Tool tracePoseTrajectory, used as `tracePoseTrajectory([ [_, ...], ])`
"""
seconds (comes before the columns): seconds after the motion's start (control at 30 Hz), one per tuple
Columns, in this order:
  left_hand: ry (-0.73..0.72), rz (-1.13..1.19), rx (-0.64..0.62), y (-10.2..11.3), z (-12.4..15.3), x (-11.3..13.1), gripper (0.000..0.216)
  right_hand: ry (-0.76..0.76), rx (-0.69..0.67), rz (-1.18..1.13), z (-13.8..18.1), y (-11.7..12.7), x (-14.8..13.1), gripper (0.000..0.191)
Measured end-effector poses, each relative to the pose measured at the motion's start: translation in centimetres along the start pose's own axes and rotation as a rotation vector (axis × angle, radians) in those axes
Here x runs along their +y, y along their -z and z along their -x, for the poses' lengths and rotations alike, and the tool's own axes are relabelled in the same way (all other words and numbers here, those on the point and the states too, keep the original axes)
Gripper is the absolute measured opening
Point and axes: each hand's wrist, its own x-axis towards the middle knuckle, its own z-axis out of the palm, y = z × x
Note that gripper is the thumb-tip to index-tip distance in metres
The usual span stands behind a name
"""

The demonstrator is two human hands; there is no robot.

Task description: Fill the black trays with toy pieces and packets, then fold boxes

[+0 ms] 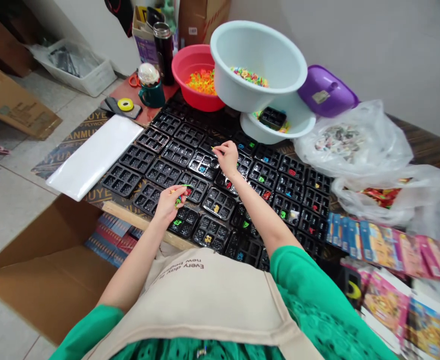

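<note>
Head view: right hand (pixel 227 157) pinches a yellow piece (pixel 212 148), seemingly placing; this calls for aimed release into black trays (pixel 163 172) beneath. Left hand (pixel 169 202) clasps coloured pieces (pixel 178 201).

A round teal mug (pixel 154 95) is set beside a tall black flask (pixel 164 57); a white plastic crate (pixel 90 80), on grey tiles (pixel 9 200)
</note>
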Motion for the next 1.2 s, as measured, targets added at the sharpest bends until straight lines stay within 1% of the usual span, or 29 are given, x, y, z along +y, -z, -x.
tracePoseTrajectory([
  [0.07,-0.007,0.012,0.007,-0.1,-0.2,0.4,0.030,0.025,-0.107,0.138,-2.0,-0.4,1.2,0.008],
  [0.1,-0.013,0.015,0.012,-0.1,-0.3,0.6,0.030,0.035,-0.155,0.176,-2.4,-0.6,1.3,0.007],
  [0.13,-0.020,0.017,0.015,-0.1,-0.5,0.7,0.030,0.045,-0.184,0.193,-2.5,-0.7,1.0,0.008],
  [0.17,-0.026,0.017,0.019,-0.1,-0.7,0.9,0.030,0.058,-0.192,0.185,-2.1,-0.8,0.4,0.013],
  [0.23,-0.036,0.016,0.027,-0.2,-1.1,1.2,0.030,0.108,-0.206,0.078,-0.5,-0.6,-1.8,0.026],
  [0.27,-0.039,0.016,0.029,-0.2,-1.4,1.3,0.030,0.148,-0.254,-0.015,0.6,-0.3,-3.0,0.029],
  [0.37,-0.023,0.019,0.006,-0.5,-2.0,1.5,0.030,0.294,-0.551,-0.308,3.9,0.8,-6.5,0.024],
  [0.4,-0.005,0.022,-0.013,-0.6,-2.1,1.5,0.030,0.317,-0.605,-0.363,4.6,1.1,-7.2,0.023],
  [0.43,0.019,0.030,-0.035,-0.7,-2.2,1.5,0.030,0.321,-0.611,-0.385,5.1,1.3,-7.5,0.024],
  [0.47,0.047,0.043,-0.056,-0.8,-2.3,1.5,0.029,0.305,-0.572,-0.378,5.1,1.5,-7.5,0.024],
  [0.5,0.077,0.068,-0.073,-0.8,-2.3,1.5,0.028,0.276,-0.503,-0.345,4.7,1.5,-7.0,0.024],
  [0.57,0.151,0.156,-0.096,-0.7,-2.4,1.7,0.022,0.206,-0.358,-0.213,2.6,1.5,-5.2,0.022],
  [0.63,0.241,0.276,-0.096,-0.5,-2.4,2.0,0.011,0.125,-0.232,-0.015,-0.5,1.5,-2.4,0.020],
  [0.67,0.282,0.336,-0.087,-0.5,-2.4,2.2,0.011,0.074,-0.183,0.091,-2.0,1.6,-1.0,0.018],
  [0.7,0.317,0.390,-0.072,-0.4,-2.4,2.4,0.018,0.025,-0.161,0.179,-3.3,1.6,0.5,0.018],
  [0.77,0.363,0.480,-0.032,-0.2,-2.4,3.0,0.031,-0.051,-0.176,0.303,-5.2,1.6,2.8,0.017],
  [0.83,0.389,0.567,-0.001,-0.2,-2.5,3.4,0.036,-0.072,-0.210,0.345,-5.6,1.5,3.8,0.017],
  [0.9,0.406,0.644,0.022,-0.2,-2.7,3.7,0.034,-0.034,-0.178,0.295,-4.7,1.4,3.2,0.017],
  [0.97,0.401,0.691,0.058,-0.5,-3.0,3.8,0.032,0.039,-0.130,0.147,-2.9,1.4,1.2,0.023],
  [1.0,0.390,0.702,0.079,-0.7,-3.2,3.7,0.031,0.084,-0.142,0.053,-1.8,1.5,-0.2,0.027],
  [1.03,0.376,0.705,0.096,-0.9,-3.4,3.7,0.031,0.135,-0.191,-0.045,-0.7,1.6,-1.7,0.031],
  [1.1,0.352,0.693,0.092,-1.6,-3.9,3.6,0.032,0.268,-0.359,-0.197,1.4,1.8,-4.5,0.036],
  [1.17,0.349,0.660,0.042,-2.5,-4.6,3.5,0.034,0.394,-0.473,-0.229,2.9,1.8,-6.4,0.040],
  [1.2,0.352,0.643,0.011,-3.0,-5.0,3.5,0.034,0.432,-0.497,-0.206,3.2,1.8,-6.9,0.039],
])
